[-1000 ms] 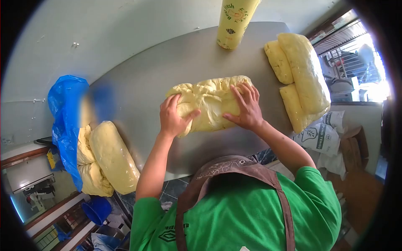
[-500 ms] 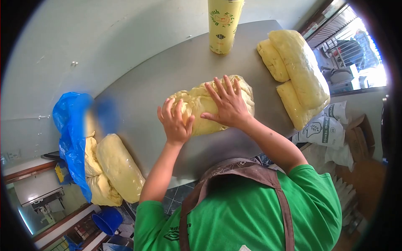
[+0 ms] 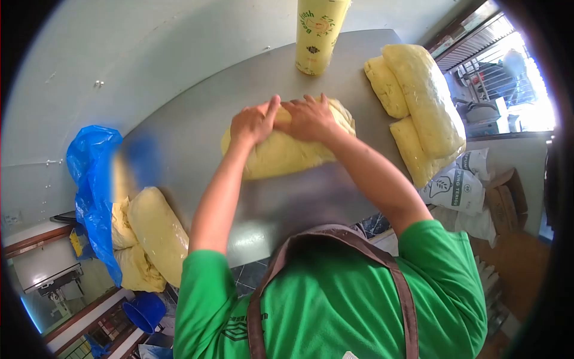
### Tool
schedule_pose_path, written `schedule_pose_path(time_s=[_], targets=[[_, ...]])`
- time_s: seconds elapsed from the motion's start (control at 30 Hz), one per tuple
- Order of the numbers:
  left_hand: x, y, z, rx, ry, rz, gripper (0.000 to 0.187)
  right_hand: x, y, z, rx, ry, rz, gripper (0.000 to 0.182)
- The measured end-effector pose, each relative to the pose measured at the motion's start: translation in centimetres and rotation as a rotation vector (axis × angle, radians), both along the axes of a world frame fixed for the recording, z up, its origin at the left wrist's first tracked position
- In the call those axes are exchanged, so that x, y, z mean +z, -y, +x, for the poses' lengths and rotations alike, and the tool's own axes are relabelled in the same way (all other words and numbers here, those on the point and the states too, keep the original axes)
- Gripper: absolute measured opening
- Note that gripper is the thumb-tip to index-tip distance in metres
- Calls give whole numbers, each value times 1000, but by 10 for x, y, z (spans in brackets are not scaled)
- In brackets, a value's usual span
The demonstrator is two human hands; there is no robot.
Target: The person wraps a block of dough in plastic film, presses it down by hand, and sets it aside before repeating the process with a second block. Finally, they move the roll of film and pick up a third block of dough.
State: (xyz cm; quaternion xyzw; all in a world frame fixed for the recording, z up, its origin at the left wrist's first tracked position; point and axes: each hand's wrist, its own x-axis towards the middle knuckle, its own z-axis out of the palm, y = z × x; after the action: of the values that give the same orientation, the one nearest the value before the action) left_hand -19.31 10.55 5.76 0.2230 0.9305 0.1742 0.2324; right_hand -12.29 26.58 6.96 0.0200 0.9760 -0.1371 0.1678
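The dough (image 3: 287, 149) is laid mid-worktop (image 3: 197, 125), long axis left to right. Its far top edge is pressed by both hands, left (image 3: 254, 122) and right (image 3: 308, 116), side by side, fingers curled, equally near.

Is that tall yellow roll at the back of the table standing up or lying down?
Upright. The yellow roll stands on its end on the steel table, beyond the dough; its top is cut off.
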Motion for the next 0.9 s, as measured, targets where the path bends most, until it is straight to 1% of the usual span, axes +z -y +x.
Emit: schedule_pose_path(time_s=[0.1, 0.13, 0.17, 0.23, 0.3, 0.37, 0.43, 0.5, 0.53, 0.57, 0.6, 0.67, 0.73, 0.77, 0.83, 0.9], targets=[[6, -8, -15, 89, 109, -132, 89, 6, -7, -23, 2, 128, -80, 76], [6, -8, -8, 124, 73, -73, 85, 6, -7, -20, 7, 83, -68, 70], [3, -5, -1, 65, -29, -61, 81, 5, -8, -14, 22, 35, -35, 67], [-3, 7, 34, -45, -205, -42, 74, 5, 0, 23, 60, -35, 26, 61], [-14, 20, 103, 0, -614, 143, 58, -18, 8, 89, 72, -334, 56, 48], [-20, 27, 164, 55, -910, 159, 47, -23, 17, 142, 138, -445, 73, 38], [-35, 27, 193, 134, -967, 113, 43, -27, 25, 151, 97, -398, 58, 35], [-49, 19, 171, 214, -935, 95, 41, -34, 27, 136, 59, -382, 80, 32], [-43, 12, 144, 204, -932, 77, 41, -40, 25, 112, 42, -388, 107, 32], [-50, 6, 118, 240, -889, 90, 39, -42, 22, 88, 26, -338, 160, 33], [-36, -3, 90, 267, -655, 37, 41, -33, 17, 58, 17, -175, 130, 38], [-23, -17, 35, 278, -451, -104, 46, -8, 7, -2, -20, 62, 35, 49], [-12, -22, 8, 303, -207, -161, 53, -12, 2, -21, -47, 57, 5, 52], [-15, -20, 9, 287, -286, -130, 53, -11, -2, -29, -65, 43, -5, 54], [-32, -12, 25, 259, -419, -78, 52, -8, 3, 1, -27, -100, 40, 59], [-22, 11, 85, 199, -568, 221, 46, -20, 9, 66, 22, -350, 44, 63]])
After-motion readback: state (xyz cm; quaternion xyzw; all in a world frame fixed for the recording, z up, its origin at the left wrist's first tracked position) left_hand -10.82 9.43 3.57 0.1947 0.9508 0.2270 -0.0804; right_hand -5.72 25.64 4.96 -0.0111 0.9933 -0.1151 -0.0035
